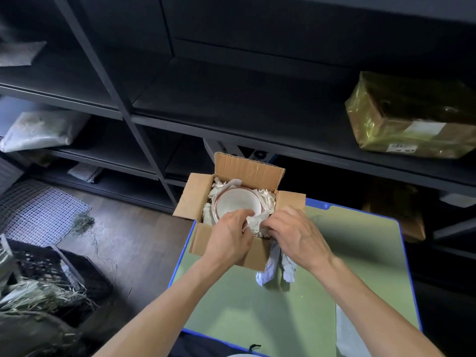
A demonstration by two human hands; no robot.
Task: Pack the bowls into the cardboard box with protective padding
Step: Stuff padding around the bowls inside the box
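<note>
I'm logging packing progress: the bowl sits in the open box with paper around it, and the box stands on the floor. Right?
No. The head view shows the box on the green table, not the floor. The bowl does sit in it with paper around it.

Dark metal shelving [231, 104] fills the back, dimly lit. A wrapped parcel [412, 119] sits on its right end. Below its left end, white mesh [38, 212] lies on dark wood floor [128, 228].

Our left hand [226, 238] hides the near rim of the bowl [238, 200]; our right hand [296, 235] buries its fingertips in the paper [268, 199].
</note>
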